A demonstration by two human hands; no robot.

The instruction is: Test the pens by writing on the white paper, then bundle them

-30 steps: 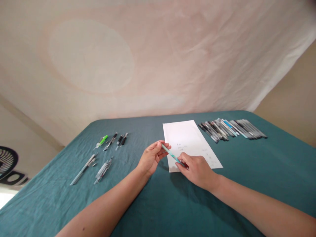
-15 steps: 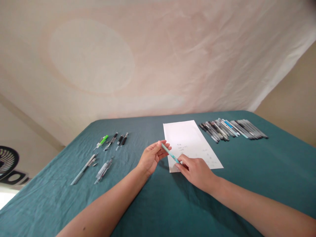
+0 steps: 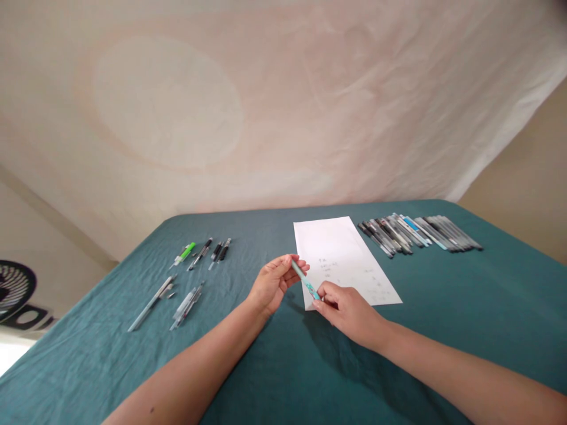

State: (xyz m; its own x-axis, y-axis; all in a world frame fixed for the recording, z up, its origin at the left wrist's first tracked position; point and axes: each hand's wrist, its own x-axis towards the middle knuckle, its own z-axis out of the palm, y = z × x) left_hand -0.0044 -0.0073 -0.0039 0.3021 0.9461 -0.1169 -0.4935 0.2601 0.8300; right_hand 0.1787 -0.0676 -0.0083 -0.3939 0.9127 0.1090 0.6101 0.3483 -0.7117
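- Head view: my left hand [image 3: 271, 286] holds the upper end of a mint-green pen [image 3: 306, 282] between thumb and forefinger, its other fingers loosely spread.
- My right hand [image 3: 348, 310] has thumb and forefinger pinched narrow on the pen's lower end, the one nearer me, and its other fingers curl inward.
- The mint-green pen slants between my two hands, raised over the near left part of a sheet of paper [image 3: 328, 239].
- The sheet of paper lies flat on the bench [image 3: 261, 378], which a dark green cloth covers; the faint handwriting on it is too small for me to read.
- Right of the paper, well apart from my hands, a row of pens [image 3: 420, 232] lies side by side, mostly grey and dark, with some blue among them.
- Over to my left lie a bright green pen [image 3: 187, 252], a few dark pens [image 3: 219, 254] and, closer to me, a long grey bundle [image 3: 151, 302] beside a clump of clear parts [image 3: 186, 306].
- A black fan [image 3: 15, 289] stands past the bench's left edge.
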